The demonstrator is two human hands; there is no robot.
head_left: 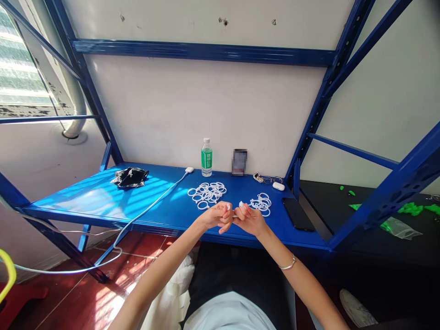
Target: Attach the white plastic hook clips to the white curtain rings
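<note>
My left hand (220,215) and my right hand (250,219) meet above the front edge of the blue shelf, both with curled fingers. Between them shows a short pale strip of what looks like a white ring (235,216); fingers hide the rest of it. Behind my left hand lies a larger loose pile of white rings (202,194). A smaller pile of white rings (264,202) sits just beyond my right hand, partly covered by it.
At the back of the blue shelf (161,208) stand a water bottle (206,159) and an upright phone (239,162). Glasses (271,179), a white case (278,186) and a black phone (297,214) lie right. A white cable (151,210) and black crumpled bag (130,177) lie left.
</note>
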